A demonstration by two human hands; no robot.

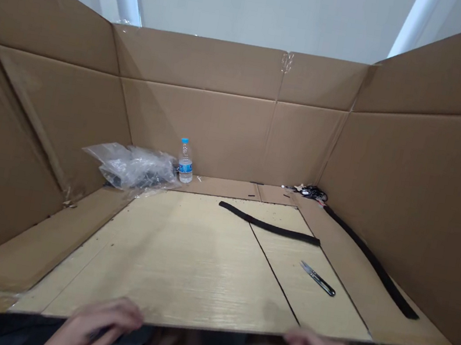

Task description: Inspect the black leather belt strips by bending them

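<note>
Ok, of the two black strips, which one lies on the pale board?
The middle strip lies on the pale board; the other strip lies on the brown cardboard.

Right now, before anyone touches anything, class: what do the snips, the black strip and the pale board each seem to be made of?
The snips look like steel: bright bare blades, with a black grip, perhaps plastic or a coating. The black strip is matte and bends softly, so perhaps rubber or foam; the look leaves that open. The pale board seems a laminate, with fine wood-like grain and a slight sheen.
</note>
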